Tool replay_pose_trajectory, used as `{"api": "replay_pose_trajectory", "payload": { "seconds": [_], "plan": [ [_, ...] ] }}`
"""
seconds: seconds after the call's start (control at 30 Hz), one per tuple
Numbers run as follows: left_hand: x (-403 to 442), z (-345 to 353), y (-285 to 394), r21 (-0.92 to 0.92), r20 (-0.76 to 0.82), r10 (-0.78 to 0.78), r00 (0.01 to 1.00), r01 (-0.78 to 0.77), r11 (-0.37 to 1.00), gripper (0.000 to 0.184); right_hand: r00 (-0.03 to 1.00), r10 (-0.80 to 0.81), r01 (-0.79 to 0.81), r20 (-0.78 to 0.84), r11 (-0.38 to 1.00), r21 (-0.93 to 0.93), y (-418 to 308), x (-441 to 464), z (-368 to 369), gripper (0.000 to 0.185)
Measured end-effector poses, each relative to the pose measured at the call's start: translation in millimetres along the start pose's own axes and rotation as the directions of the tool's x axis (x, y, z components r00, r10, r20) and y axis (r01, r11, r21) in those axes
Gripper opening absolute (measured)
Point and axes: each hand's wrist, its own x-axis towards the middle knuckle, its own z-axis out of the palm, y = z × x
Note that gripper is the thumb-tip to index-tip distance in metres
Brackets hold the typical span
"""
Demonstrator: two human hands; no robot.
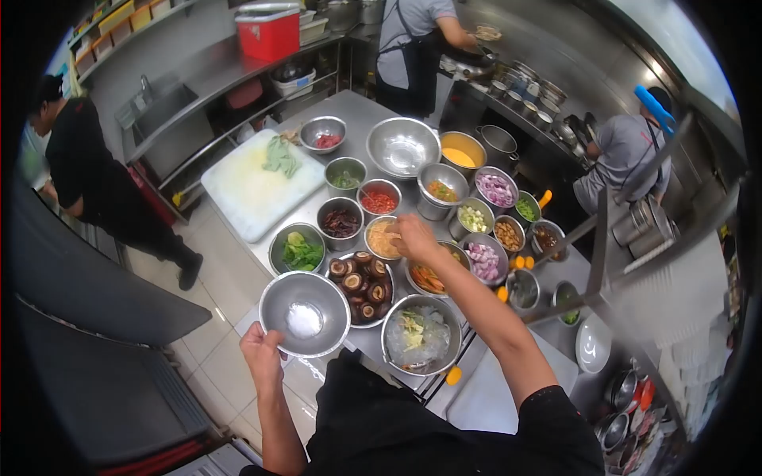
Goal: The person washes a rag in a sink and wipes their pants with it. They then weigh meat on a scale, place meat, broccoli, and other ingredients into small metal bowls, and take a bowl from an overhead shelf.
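Note:
My left hand (260, 347) grips the rim of a metal mixing bowl (274, 297), its fingers closed on the near left edge. The bowl is tilted toward me and shows nothing but shine inside. My right hand (414, 239) reaches over a small metal cup of pale minced food (379, 240), fingers bent together at its right edge; the fingertips are partly hidden. Beside that cup stand a cup of chopped red chili (379, 198), a cup of dried dark-red chilies (340, 224) and a bowl of shiitake mushrooms (367, 293). Closer to me sits a bowl of translucent noodles (429, 347).
A white cutting board (246, 194) with a green leaf lies left, a large metal bowl (402, 151) beyond. Containers of chopped red onion (495, 189) and garlic-like pieces (483, 262) stand right. Co-workers stand at the stove (409, 63), far right (627, 151) and left (79, 151).

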Motion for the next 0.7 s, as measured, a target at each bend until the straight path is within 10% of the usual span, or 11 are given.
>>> {"api": "replay_pose_trajectory", "payload": {
  "seconds": [0.4,0.7],
  "plan": [
    [81.1,-4.4,-15.2,0.092,0.025,-0.096,0.995,0.093,0.991,0.019,0.997,0.058,-0.051,0.047,0.988,-0.143,16.4,27.9,50.8,0.018],
    [112.1,27.3,-11.5,0.061,0.197,-0.095,0.976,0.084,0.995,0.016,0.933,0.359,-0.351,-0.020,0.922,0.164,1.8,16.8,12.9,0.017]
  ]
}}
